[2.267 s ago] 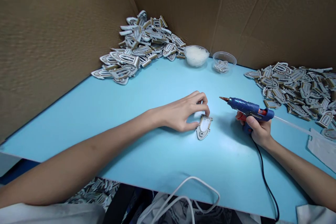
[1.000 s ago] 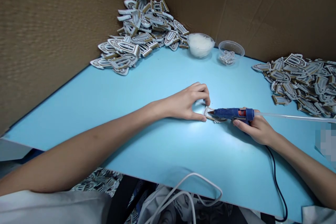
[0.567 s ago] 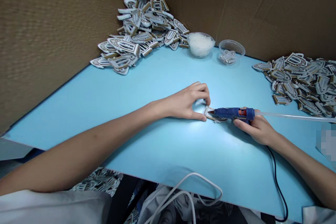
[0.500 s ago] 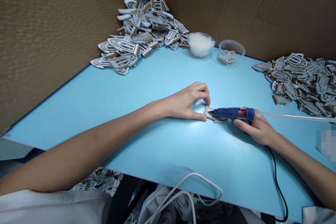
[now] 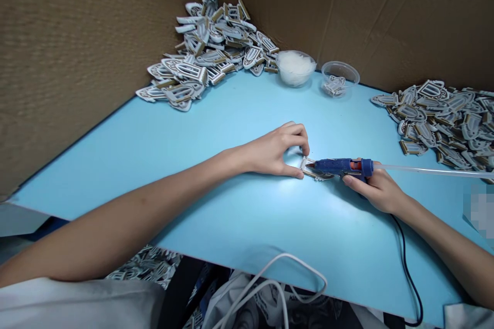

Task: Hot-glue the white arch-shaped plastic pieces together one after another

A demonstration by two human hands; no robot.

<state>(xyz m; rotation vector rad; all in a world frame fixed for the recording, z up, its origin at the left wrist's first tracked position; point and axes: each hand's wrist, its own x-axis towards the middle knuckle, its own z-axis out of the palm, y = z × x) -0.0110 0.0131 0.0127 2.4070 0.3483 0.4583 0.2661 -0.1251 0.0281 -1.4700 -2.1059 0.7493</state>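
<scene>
Head view: the small white-and-gold arched frame piece [image 5: 303,163] lies mid-surface [image 5: 250,221], well in from the near edge. It looks light, stiff and perhaps brittle at its thin bars, so its outer sides seem the best hold. The left hand [image 5: 283,149] pinches its end between thumb and curled finger, forearm slanting from the near-left edge. The right hand [image 5: 380,190] grasps the blue plastic glue gun [image 5: 334,165] by its handle, copper-coloured nozzle pointing left over the piece.

A brown cardboard wall [image 5: 85,51] rose on the left, meeting a far cardboard panel [image 5: 405,20] at a corner. Both bordered a light-blue tabletop [image 5: 231,216], where white glare brightened the middle.
</scene>
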